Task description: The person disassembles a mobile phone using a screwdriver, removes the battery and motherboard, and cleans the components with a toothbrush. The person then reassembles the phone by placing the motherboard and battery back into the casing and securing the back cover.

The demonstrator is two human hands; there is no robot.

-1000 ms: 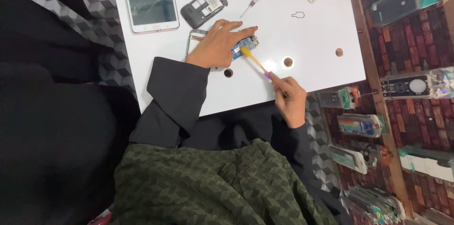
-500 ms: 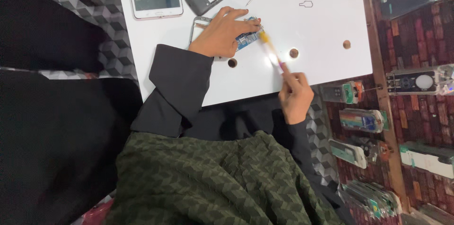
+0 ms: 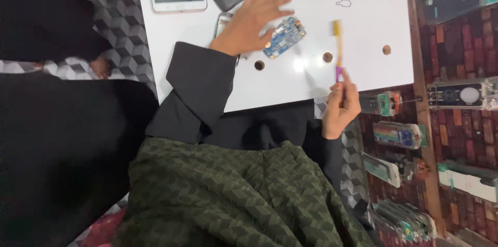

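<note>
Blue circuit board (image 3: 284, 37) lies on the white table (image 3: 363, 34), just beside the left hand (image 3: 252, 23), whose fingers are spread open and flat. Right hand (image 3: 340, 104) is closed around a yellow and purple brush (image 3: 337, 44), lifted away from the board.

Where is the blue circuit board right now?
In the head view, the blue circuit board lies on the white table, touching the left hand's fingertips, left of the brush.
</note>
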